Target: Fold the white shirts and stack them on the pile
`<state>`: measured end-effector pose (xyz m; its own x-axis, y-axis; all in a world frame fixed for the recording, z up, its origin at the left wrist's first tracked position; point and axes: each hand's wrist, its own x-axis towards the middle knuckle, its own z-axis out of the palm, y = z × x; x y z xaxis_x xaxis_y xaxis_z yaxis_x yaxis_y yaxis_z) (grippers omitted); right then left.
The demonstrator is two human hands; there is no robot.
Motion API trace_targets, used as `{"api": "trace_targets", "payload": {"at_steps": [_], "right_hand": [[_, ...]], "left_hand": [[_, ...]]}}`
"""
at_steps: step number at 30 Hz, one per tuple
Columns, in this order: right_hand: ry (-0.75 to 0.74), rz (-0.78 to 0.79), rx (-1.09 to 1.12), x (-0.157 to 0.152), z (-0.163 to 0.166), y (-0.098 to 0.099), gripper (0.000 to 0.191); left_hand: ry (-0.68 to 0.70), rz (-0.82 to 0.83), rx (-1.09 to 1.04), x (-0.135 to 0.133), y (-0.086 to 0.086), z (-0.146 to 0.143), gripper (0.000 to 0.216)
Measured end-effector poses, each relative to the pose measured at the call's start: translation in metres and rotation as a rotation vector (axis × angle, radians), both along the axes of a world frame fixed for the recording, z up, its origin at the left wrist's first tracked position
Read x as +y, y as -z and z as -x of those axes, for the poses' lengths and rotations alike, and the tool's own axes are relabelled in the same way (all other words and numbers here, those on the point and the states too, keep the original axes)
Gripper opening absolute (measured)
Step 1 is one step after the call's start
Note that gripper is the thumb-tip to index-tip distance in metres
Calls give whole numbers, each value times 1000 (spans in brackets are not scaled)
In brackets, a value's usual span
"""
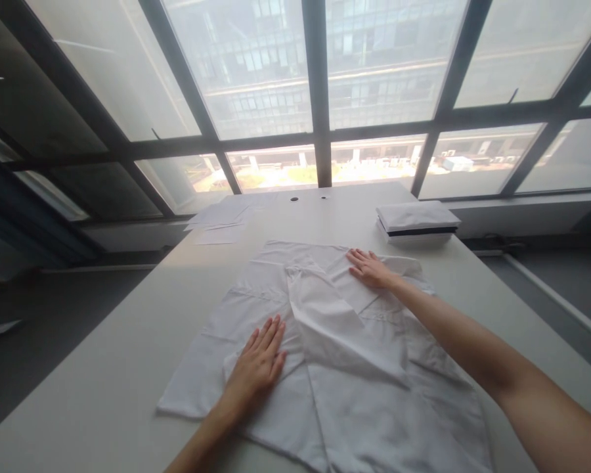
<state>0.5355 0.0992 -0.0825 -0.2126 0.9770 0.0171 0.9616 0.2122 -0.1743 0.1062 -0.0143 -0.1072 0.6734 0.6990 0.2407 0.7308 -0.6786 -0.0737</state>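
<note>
A white shirt (pixel 345 355) lies spread flat on a long white table (pixel 103 368), one sleeve folded across its middle. My left hand (pixel 259 361) rests palm down on the shirt's left part, fingers stretched out and together. My right hand (pixel 370 268) lies flat near the shirt's far edge by the collar, fingers extended. Neither hand holds anything.
A stack of folded white garments with a dark layer (pixel 416 223) sits at the table's far right. Loose white sheets (pixel 219 223) lie at the far left. Two cable holes (pixel 294 198) mark the far end. Large windows rise behind; grey floor lies on both sides.
</note>
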Motion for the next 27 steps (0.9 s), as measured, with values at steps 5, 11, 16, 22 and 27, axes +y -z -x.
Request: {"api": "trace_targets", "payload": {"at_steps": [5,11,16,22,27], "right_hand": [[103,24,-53,-11,-63,3,66],[261,22,-103,-34,-128,1,62],[381,-95,-111,-39,-119,-6,63],[181,-143,-33,-29,-33,-6,64],[210,-15,-16,-28,-12,3,66]], "left_hand": [[1,-7,-10,2,3,2,60],[-1,-15,-16,5,7,1,60],[-6,-20,-26,4,6,0,59],[-14,-20,10,3,3,0,57],[-24,3,16,0,0,-2,57]]}}
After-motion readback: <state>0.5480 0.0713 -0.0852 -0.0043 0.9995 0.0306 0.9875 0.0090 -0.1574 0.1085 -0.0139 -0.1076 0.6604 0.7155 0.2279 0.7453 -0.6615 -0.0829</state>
